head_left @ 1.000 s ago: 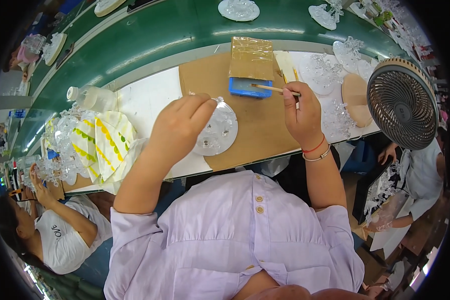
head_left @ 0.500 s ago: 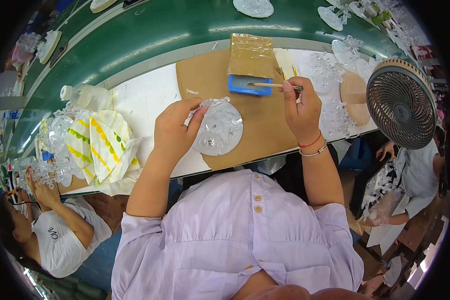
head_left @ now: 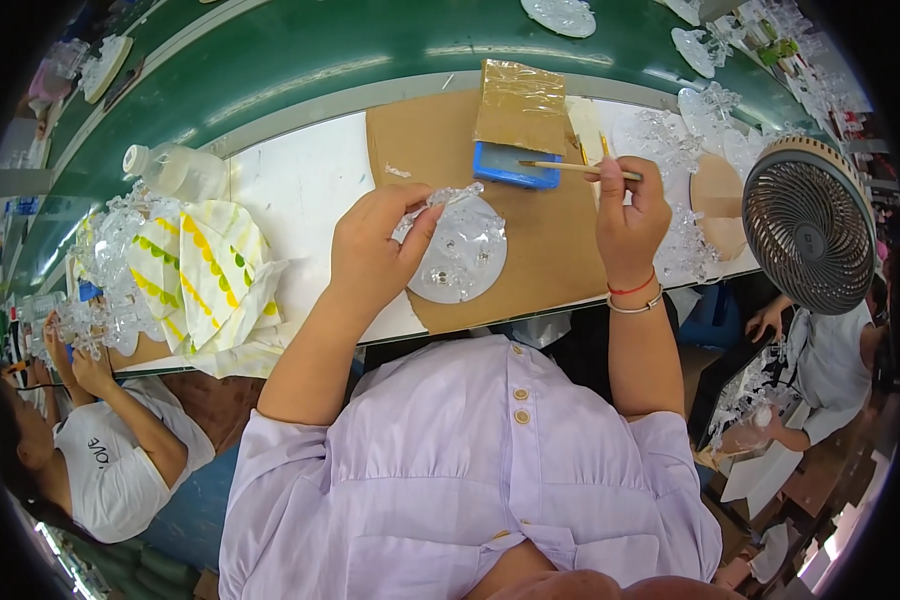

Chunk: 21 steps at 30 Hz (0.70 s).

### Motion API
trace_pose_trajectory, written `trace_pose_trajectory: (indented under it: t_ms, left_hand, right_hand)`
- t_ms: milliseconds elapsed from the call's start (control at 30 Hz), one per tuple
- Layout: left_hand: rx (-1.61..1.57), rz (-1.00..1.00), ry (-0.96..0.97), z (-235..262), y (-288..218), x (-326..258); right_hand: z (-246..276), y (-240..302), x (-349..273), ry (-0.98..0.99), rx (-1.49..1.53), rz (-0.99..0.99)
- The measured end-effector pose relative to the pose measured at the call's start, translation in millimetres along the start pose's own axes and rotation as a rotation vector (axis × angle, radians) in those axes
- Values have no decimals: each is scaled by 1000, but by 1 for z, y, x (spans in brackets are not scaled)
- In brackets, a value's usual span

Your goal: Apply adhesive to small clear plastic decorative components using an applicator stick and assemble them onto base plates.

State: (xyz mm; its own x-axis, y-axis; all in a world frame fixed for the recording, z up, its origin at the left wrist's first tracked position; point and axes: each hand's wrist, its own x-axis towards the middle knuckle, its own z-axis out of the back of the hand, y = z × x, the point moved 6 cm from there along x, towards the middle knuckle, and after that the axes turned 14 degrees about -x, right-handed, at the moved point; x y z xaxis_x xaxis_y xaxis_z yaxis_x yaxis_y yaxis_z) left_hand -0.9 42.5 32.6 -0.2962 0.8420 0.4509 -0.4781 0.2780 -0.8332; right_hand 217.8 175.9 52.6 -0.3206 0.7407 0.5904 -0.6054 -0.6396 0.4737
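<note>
Worktop in glossy green curved across the far side, beyond a white table where a person in a lilac shirt worked with both hands. Brown cardboard covered the table's middle; a round dark fan was at its right end, and a yellow-and-green patterned cloth lay bunched at its left. The left hand hovered beside a clear disc, thumb and fingers pinching at its far edge, while the right hand gripped a stick between thumb and fingers. The clear disc lay at the cardboard's left edge, nearer the person than a blue box. Slim and wooden, the stick pointed its dark tip over the box; contact could not be told. A small clear piece showed at the left fingertips.
</note>
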Motion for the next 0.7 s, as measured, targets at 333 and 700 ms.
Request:
trace_pose_trajectory:
  t_ms: [333,700]
  left_hand:
    - [-18,-74,-92,2,1,-7]
    - [-46,-110,-141,-2,5,-8]
  right_hand:
    - [16,-37,-14,-179,456,-367]
    - [61,-33,-63,-309,722,-404]
